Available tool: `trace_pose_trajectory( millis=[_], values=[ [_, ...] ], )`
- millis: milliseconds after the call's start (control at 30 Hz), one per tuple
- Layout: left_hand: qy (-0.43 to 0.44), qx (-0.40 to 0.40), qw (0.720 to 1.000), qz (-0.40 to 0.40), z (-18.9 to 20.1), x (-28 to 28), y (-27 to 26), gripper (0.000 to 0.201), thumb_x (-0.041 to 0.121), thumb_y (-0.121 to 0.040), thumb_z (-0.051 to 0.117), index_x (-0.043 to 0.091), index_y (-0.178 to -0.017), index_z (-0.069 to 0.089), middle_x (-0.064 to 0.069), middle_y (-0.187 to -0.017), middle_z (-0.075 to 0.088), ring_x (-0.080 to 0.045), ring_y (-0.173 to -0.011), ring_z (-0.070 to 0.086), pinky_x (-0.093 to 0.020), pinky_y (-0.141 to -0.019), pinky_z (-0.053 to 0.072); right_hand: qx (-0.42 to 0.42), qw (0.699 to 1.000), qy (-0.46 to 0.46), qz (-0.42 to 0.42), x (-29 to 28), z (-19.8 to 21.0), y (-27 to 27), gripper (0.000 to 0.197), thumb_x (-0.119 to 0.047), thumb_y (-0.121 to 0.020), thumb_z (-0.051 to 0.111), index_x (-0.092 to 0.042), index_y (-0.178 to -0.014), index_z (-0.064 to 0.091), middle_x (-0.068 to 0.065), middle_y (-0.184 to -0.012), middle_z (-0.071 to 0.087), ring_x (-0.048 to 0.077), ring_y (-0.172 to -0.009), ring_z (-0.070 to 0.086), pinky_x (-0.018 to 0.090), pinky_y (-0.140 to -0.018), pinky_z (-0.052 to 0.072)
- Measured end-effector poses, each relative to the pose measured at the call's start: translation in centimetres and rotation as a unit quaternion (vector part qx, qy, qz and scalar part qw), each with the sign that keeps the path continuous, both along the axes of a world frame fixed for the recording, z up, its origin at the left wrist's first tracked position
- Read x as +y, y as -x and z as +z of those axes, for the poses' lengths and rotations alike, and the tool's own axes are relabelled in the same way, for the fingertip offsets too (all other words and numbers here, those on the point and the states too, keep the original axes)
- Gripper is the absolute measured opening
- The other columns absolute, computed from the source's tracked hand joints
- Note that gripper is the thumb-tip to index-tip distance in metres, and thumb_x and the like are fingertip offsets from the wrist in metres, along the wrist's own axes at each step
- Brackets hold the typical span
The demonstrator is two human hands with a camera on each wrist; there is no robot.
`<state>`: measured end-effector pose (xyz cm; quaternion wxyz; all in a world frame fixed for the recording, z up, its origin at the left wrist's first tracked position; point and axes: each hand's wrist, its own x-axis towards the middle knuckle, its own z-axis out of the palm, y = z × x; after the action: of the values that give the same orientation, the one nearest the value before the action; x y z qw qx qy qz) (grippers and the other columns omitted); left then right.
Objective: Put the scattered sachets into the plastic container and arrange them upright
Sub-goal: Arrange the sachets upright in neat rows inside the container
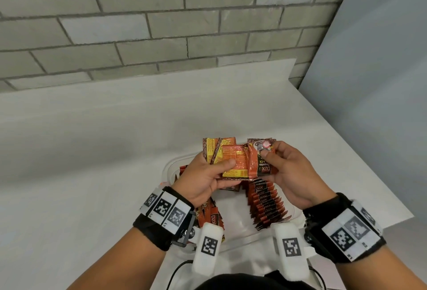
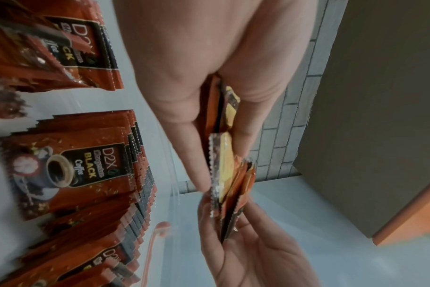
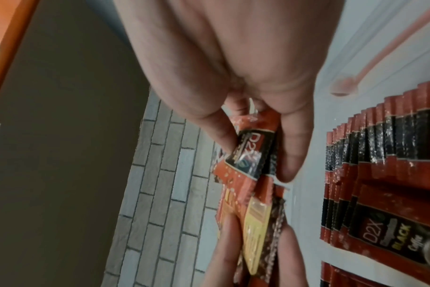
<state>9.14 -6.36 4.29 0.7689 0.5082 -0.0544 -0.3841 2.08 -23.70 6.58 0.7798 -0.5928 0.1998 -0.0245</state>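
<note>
Both hands hold a fanned bunch of orange-and-black coffee sachets (image 1: pixel 233 159) above the clear plastic container (image 1: pixel 169 164). My left hand (image 1: pixel 208 177) grips the bunch from the left, thumb laid across a yellow-backed sachet (image 2: pixel 225 165). My right hand (image 1: pixel 280 169) pinches the rightmost sachet (image 1: pixel 262 159) (image 3: pixel 250 153) between thumb and fingers. Inside the container a row of sachets (image 1: pixel 265 204) (image 2: pixel 69 167) (image 3: pixel 380 174) leans in a stack on the right. More sachets (image 1: pixel 211 218) sit at the container's left, partly hidden by my left wrist.
The container rests on a white table (image 1: pixel 92 151) against a grey brick wall (image 1: pixel 161 23). The table's right edge (image 1: pixel 360 151) runs diagonally, with grey floor beyond. A pink clip (image 2: pixel 160 229) (image 3: pixel 344 85) shows on the container's rim.
</note>
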Motion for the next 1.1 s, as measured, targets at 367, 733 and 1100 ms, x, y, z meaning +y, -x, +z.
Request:
trace_pose_trajectory(
  millis=[367,733,1100],
  values=[
    [0.019,0.085,0.995,0.052,0.6,0.4,0.0,0.02,0.01,-0.095,0.047,0.0,-0.11,0.055,-0.022,-0.097,0.068,-0.033,-0.083,0.068,-0.038,-0.063,0.06,-0.009,0.998,0.059,0.007,0.2,0.2,0.2,0.01,-0.008,-0.094,0.052,-0.013,-0.1,0.058,0.006,-0.087,0.074,0.02,-0.078,0.07,0.03,-0.063,0.056],
    [-0.035,0.005,0.999,-0.005,1.2,0.4,0.6,0.02,0.027,-0.092,0.055,0.013,-0.104,0.063,-0.011,-0.089,0.074,-0.025,-0.077,0.072,-0.035,-0.064,0.06,0.018,0.997,0.054,0.06,0.4,0.4,-0.2,0.015,-0.006,-0.092,0.055,-0.007,-0.107,0.056,0.011,-0.091,0.073,0.024,-0.081,0.07,0.04,-0.074,0.058],
    [-0.063,-0.054,0.992,-0.09,1.7,1.0,0.7,0.032,0.024,-0.086,0.061,0.009,-0.113,0.058,-0.019,-0.093,0.073,-0.027,-0.071,0.072,-0.027,-0.055,0.058,-0.027,0.997,0.076,0.019,-0.8,1.0,0.1,0.013,-0.002,-0.091,0.054,-0.011,-0.1,0.057,0.003,-0.089,0.07,0.014,-0.077,0.066,0.031,-0.072,0.052]
  ],
)
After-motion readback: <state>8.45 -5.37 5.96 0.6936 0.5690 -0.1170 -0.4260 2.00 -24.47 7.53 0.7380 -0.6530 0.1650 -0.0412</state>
